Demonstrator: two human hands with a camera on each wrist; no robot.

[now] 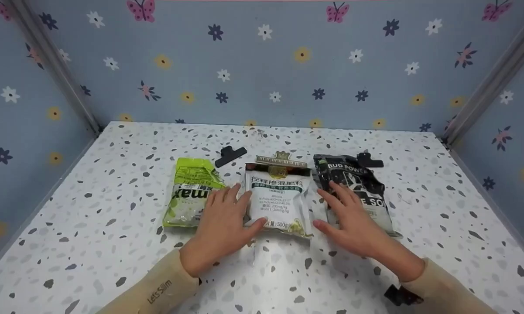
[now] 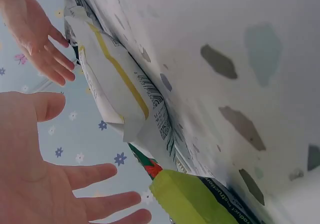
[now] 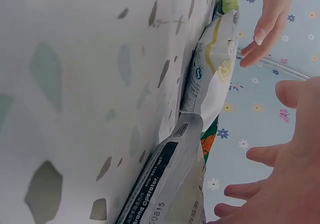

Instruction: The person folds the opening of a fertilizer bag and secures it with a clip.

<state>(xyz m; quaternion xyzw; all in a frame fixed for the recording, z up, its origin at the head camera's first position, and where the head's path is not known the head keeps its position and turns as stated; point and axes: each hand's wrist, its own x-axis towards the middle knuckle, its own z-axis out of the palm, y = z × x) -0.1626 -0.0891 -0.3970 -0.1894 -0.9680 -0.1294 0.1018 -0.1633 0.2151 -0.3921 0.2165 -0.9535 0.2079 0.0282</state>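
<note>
Three fertilizer bags lie side by side on the table. My left hand [image 1: 222, 222] spreads its fingers above the gap between the green bag [image 1: 187, 179] and the white bag [image 1: 277, 205]. Over the lower left of the black bag [image 1: 362, 181] is my right hand [image 1: 353, 222], fingers apart. Both wrist views show the left palm [image 2: 50, 184] and right palm [image 3: 290, 184] raised off the bags, holding nothing. A gold-topped clip [image 1: 282, 159] runs along the white bag's top edge; whether it bites the bag I cannot tell.
One black clip [image 1: 231, 156] lies between the green and white bags, towards the back. Another black clip [image 1: 370, 160] is at the black bag's top right corner. The speckled table [image 1: 126, 196] is bounded by flowered panels [image 1: 262, 56] behind and at both sides.
</note>
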